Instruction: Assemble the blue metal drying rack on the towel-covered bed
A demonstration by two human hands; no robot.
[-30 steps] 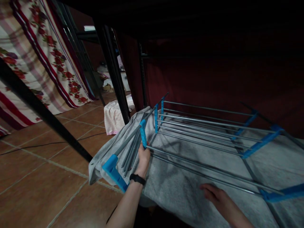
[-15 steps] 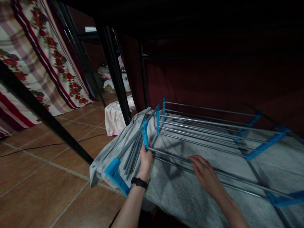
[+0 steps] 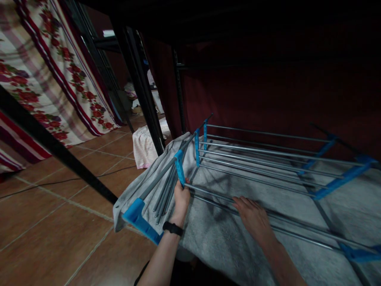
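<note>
Two hands, both on the rack (image 3: pixel 268 151), which lies across the grey blanket (image 3: pixel 214 234), from its left edge out towards the right of view. Left hand (image 3: pixel 181 195): closed, fingers wrapped at the foot of the near left bracket (image 3: pixel 179 169), where the front tubes begin; black wristband (image 3: pixel 172 228) on that wrist. Right hand (image 3: pixel 251 212): half open, palm down, fingers bent over the front tubes (image 3: pixel 306 239) to the right of the left hand; thumb hidden, cannot tell whether it grips or only rests. Counted on the rack: three blue brackets on the left side, three on the right, the nearest right one running to the frame edge. Cross tubes: two in front, four in the middle, two at the back, near the blanket's far edge. One side tube (image 3: pixel 157 179) joins the left brackets; one blue corner piece (image 3: pixel 138 218) at its near end, by the blanket's near left corner. Loose tubes (image 3: pixel 166 190) bundled along the blanket's left edge, beneath the side tube: at least four, overlapping, exact number unclear. Beyond that edge, tiled floor (image 3: pixel 86 206), one black cord (image 3: pixel 59 182).
</note>
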